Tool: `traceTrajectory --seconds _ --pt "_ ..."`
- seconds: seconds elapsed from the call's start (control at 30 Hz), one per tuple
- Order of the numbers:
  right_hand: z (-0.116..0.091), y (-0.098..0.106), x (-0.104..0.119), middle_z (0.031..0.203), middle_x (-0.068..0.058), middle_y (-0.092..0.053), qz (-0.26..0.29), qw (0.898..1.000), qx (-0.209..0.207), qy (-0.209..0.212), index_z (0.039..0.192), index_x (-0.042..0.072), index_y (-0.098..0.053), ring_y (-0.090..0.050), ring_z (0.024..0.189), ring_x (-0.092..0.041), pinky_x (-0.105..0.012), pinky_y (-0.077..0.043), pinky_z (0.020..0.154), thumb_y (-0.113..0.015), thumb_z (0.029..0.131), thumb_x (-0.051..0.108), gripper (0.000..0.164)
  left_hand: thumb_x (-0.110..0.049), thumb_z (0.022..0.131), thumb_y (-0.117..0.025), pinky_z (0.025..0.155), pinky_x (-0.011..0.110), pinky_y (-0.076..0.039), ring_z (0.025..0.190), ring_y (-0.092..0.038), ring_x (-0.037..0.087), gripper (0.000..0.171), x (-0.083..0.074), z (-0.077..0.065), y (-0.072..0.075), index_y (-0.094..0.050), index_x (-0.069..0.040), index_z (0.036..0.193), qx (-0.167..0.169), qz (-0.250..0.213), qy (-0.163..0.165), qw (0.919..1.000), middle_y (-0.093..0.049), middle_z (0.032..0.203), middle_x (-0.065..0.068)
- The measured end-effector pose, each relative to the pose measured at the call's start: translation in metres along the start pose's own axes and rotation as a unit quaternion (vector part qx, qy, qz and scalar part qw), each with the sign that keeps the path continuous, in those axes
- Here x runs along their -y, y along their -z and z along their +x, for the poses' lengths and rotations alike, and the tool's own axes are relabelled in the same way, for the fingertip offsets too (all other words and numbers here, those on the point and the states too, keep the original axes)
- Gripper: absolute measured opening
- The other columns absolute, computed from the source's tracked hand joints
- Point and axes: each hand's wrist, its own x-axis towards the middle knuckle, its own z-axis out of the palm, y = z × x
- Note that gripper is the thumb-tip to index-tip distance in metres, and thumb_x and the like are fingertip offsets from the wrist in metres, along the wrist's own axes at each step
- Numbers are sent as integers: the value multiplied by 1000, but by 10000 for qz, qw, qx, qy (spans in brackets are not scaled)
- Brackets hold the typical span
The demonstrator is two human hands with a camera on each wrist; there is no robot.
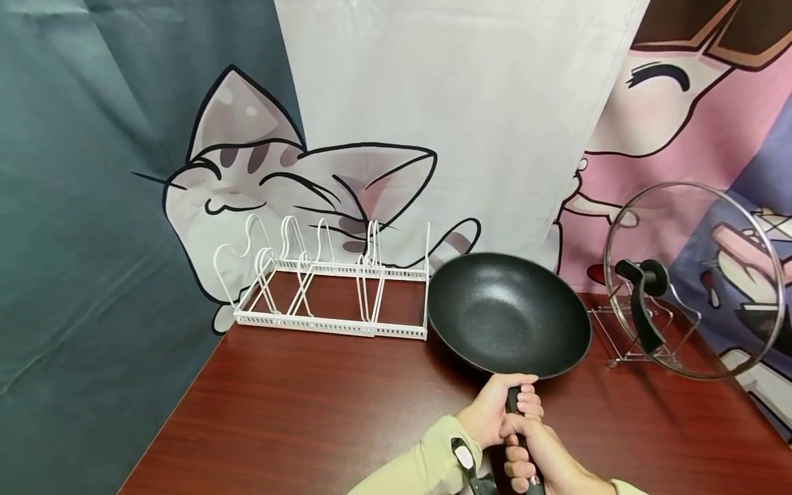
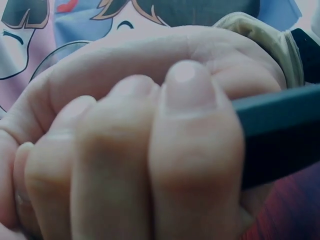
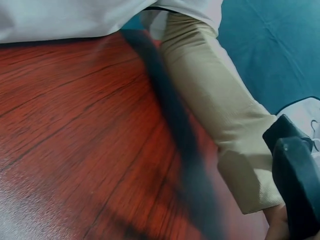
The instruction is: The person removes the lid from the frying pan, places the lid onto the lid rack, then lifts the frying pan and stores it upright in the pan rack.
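Observation:
A black wok [image 1: 507, 309] sits at the back of the red-brown table, its open side facing up and its handle pointing toward me. My left hand [image 1: 491, 412] grips the dark handle [image 2: 280, 135] close to the pan. Just behind it, nearer to me, my right hand [image 1: 547, 454] is wrapped around the same handle. Curled left fingers [image 2: 195, 150] fill the left wrist view. In the right wrist view, the left sleeve [image 3: 210, 95] shows, while the right hand's hold is out of that picture.
A white wire rack [image 1: 303, 323] with upright loops stands left of the wok, right up against its rim. On the right, a glass lid [image 1: 699, 323] with a black knob leans upright in a metal wire stand [image 1: 628, 357]. Printed cloth [image 1: 470, 124] hangs behind the table.

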Motion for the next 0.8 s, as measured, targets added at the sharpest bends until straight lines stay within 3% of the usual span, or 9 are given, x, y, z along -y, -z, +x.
traceTrajectory --seconds 0.33,0.63,0.8 --pt "3 -3 -1 48 10 -27 -440 9975 -549 25 60 20 -37 -26 38 -3 -18 -31 40 -46 77 15 20 -20 86 -48 50 6 -16 43 -24 -2 33 -1 -1 -2 -33 -19 56 -117 -169 172 9996 -25 50 -13" --pt "3 -6 1 48 9 -28 -444 9964 -715 61 60 20 -37 -26 39 -2 -19 -32 40 -46 76 14 20 -19 86 -47 51 5 -17 44 -24 -3 32 -4 -2 -6 -33 -20 57 -318 27 249 9992 -25 51 -14" --pt "2 -11 3 49 9 -28 -430 9960 -778 114 61 19 -37 -26 39 -2 -18 -32 40 -47 76 14 19 -18 87 -44 51 5 -16 44 -23 -3 33 -7 -4 -7 -32 -19 57 -261 0 284 9993 -22 53 -14"
